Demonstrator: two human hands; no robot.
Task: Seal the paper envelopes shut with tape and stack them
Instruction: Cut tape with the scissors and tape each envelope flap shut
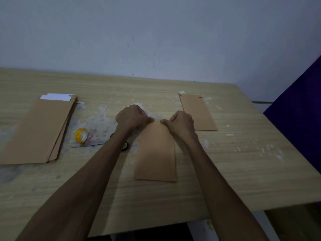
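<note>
A brown paper envelope (156, 153) lies lengthwise in the middle of the wooden table (234, 171). My left hand (132, 117) and my right hand (182, 124) sit side by side at its far end, fingers curled, thumbs pressing the top edge of the envelope. That far end is hidden under my hands. A stack of brown envelopes (40, 129) with white paper (55, 97) showing at its top lies at the left. One single envelope (198, 112) lies at the back right. A yellow-cored roll of clear tape (81, 135) stands between the stack and my left forearm.
Scissors (90, 145) lie near the tape, their black handles (124, 146) partly hidden under my left forearm. White residue and scraps (102, 112) mark the tabletop. A purple panel (298, 122) stands at the right edge. A grey wall rises behind the table.
</note>
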